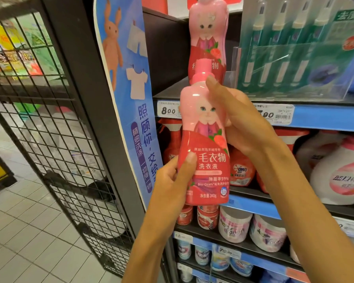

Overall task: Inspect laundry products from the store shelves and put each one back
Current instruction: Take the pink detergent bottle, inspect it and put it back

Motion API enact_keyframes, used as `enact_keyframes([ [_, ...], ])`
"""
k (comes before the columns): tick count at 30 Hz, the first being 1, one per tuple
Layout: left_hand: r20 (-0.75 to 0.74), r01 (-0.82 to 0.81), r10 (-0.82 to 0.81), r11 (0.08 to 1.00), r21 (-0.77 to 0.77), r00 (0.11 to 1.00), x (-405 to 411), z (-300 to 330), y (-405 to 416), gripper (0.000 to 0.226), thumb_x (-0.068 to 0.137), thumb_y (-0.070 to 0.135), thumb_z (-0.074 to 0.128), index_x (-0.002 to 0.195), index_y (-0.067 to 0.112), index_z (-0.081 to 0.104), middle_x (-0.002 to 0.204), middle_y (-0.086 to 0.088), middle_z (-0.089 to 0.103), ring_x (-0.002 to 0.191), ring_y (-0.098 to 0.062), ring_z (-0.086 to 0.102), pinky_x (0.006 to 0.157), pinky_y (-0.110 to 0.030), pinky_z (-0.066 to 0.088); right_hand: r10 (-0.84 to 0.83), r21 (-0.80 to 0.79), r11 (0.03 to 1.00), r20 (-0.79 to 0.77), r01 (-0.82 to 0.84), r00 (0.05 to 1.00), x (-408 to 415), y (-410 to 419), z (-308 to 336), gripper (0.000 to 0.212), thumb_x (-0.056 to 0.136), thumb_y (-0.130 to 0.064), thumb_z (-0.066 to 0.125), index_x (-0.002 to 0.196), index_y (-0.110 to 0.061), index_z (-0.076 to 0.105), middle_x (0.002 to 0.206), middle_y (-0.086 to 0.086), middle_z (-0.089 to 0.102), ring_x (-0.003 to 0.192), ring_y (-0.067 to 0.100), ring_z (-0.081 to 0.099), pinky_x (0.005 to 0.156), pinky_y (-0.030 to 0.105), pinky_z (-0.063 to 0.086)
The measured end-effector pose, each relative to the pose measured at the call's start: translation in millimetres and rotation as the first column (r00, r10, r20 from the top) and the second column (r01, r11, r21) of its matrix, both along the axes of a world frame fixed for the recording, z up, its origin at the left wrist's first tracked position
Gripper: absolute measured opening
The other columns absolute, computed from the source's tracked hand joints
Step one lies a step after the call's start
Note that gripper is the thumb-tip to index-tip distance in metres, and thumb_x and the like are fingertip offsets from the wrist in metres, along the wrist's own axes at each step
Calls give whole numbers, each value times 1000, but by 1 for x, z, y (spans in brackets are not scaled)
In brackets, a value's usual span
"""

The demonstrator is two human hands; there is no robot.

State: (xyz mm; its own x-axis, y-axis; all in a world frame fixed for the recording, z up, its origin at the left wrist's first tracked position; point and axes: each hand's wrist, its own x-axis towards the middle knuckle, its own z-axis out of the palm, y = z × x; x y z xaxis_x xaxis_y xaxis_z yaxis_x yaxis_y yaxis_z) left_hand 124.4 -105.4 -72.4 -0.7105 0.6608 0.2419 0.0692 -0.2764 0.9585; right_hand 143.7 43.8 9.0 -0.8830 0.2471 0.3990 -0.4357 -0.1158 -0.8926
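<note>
I hold a pink and red laundry liquid bottle [205,139] upright in front of the shelves, its cat-picture label facing me. My left hand [173,180] grips its lower left side, thumb across the label. My right hand [239,121] grips the upper right side, with fingers curled behind it and the thumb up by the pink cap. A second bottle of the same kind [207,35] stands on the upper shelf [325,116] right behind it.
Green boxed products in a clear tray [298,58] fill the upper shelf at right. Red spray bottles, a white jug [339,170] and tubs [235,225] sit on lower shelves. A blue banner [129,94] and a black wire cage [55,127] stand at left over tiled floor.
</note>
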Motion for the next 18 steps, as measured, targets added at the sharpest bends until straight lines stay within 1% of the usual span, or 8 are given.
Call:
enact_keyframes([
  [3,91,29,-37,996,84,995,4,7,-7,34,70,59,58,86,34,76,92,1,76,83,-12,73,66,-18,55,107,-36,994,22,-106,994,-2,-5,1,32,89,-30,55,108,-5,63,91,11,71,80,21,70,71,31,58],
  [6,138,67,-85,990,127,987,8,15,-14,27,74,60,61,84,40,75,92,5,76,85,-9,72,65,-17,55,208,-137,970,45,-201,977,-7,-11,2,28,94,-28,51,107,-4,58,86,9,73,79,22,72,67,33,58],
  [8,191,65,-94,986,154,977,10,19,-19,31,76,58,59,89,36,76,96,1,76,88,-12,72,66,-20,56,250,-237,945,85,-225,964,-10,-14,4,31,94,-29,51,108,-3,58,84,12,73,75,23,72,65,35,59],
  [10,250,90,-145,972,217,957,11,22,-24,36,83,54,60,100,26,75,100,-4,74,91,-15,72,68,-24,57,290,-343,911,141,-228,946,-14,-17,4,42,94,-33,51,121,0,54,91,18,69,73,26,72,62,35,59],
  [11,266,116,-182,963,244,947,11,24,-27,35,85,49,62,104,22,74,101,-5,74,91,-15,71,68,-25,57,299,-365,904,169,-222,939,-15,-17,3,47,94,-34,51,127,-1,51,95,20,68,72,27,71,62,34,58],
  [12,273,142,-214,955,259,938,12,24,-29,33,83,44,63,104,20,74,100,-5,73,90,-15,71,68,-25,56,302,-368,904,196,-216,933,-17,-17,2,49,95,-36,51,130,-2,49,97,21,67,73,28,71,62,34,58],
  [15,291,185,-270,940,288,918,11,21,-34,25,73,34,65,92,22,78,94,-3,75,87,-14,71,67,-24,57,284,-317,929,279,-191,917,-19,-16,-2,57,94,-41,51,135,-1,47,100,21,66,73,26,70,64,34,59],
  [18,289,190,-290,926,327,912,8,21,-35,26,65,27,80,90,20,78,93,-4,75,87,-16,72,68,-28,59,245,-274,949,338,-154,909,-22,-15,-4,60,94,-43,51,137,-2,46,99,16,66,76,21,67,72,33,58],
])
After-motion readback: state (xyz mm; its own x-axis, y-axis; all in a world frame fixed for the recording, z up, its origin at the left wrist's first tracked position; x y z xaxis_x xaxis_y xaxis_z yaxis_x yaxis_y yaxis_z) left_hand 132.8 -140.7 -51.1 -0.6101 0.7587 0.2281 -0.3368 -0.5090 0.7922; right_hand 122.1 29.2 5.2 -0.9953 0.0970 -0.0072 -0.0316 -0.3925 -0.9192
